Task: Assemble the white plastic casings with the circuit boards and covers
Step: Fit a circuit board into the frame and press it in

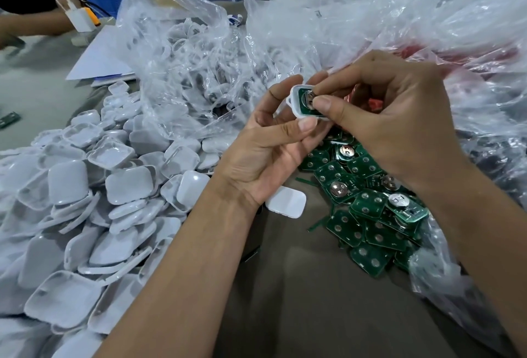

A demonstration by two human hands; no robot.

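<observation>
Because the casing is a thin, light plastic shell, it likely flexes and slips, so its rims are the safest hold. It sits mid-air at the frame's centre, a green board in its open face. The left hand pinches its edges; the right hand has fingers clamped on the board, which looks stiff but fragile. Loose boards lie at 5 o'clock, empty shells at 8 o'clock, on the tabletop.

Bare table btwn casing pile, boards
</observation>
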